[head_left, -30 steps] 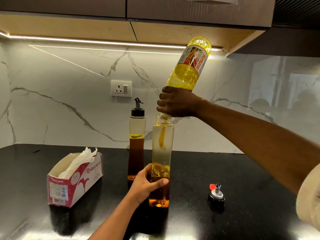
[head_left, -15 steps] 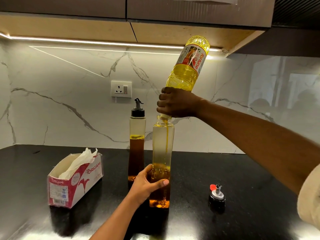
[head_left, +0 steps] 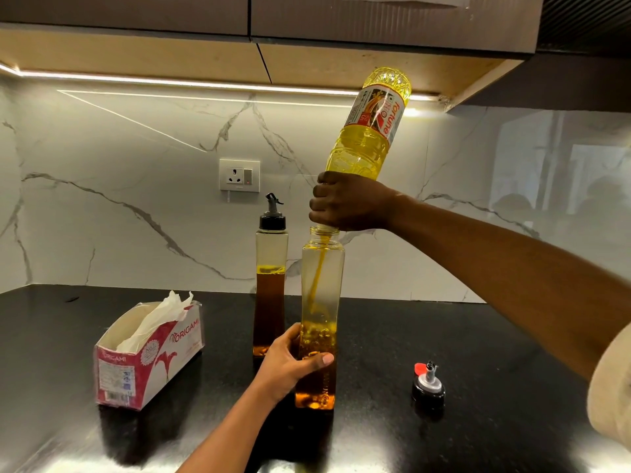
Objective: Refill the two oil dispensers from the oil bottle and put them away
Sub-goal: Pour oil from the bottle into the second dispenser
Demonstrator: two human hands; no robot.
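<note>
Pour in progress, task roughly at its first third by my reckoning. Near dispenser (head_left: 333, 288) stands uncapped on the black worktop (head_left: 495, 343), at centre; its oil sits in about the lower third, frothing where the stream (head_left: 319, 274) lands. Its pourer cap (head_left: 428, 387) lies on the worktop to the right, apart from it. Far dispenser (head_left: 270, 285) stands just behind and left of the near one, cap on, about half full and dark; no sign that it has been topped up, so I judge it not yet done. Left to do: finish filling the near one, recap it, open and fill the far one, recap, close the oil bottle, put both dispensers away. Oil bottle (head_left: 370, 131) is inverted and tilted, base up and to the right toward the cabinet underside, mouth right at the near dispenser's opening; it looks well over half full. Right hand (head_left: 350, 203) is wrapped tight round the bottle's neck end, knuckles to the left, forearm reaching in from the right at a rising slant. Left hand (head_left: 290, 365) cups the near dispenser low on its left side, thumb across the front face, fingers behind and out of sight, steadying it on the worktop. Tissue box (head_left: 150, 356) sits to the left, well apart. Bottle's own cap not seen.
</note>
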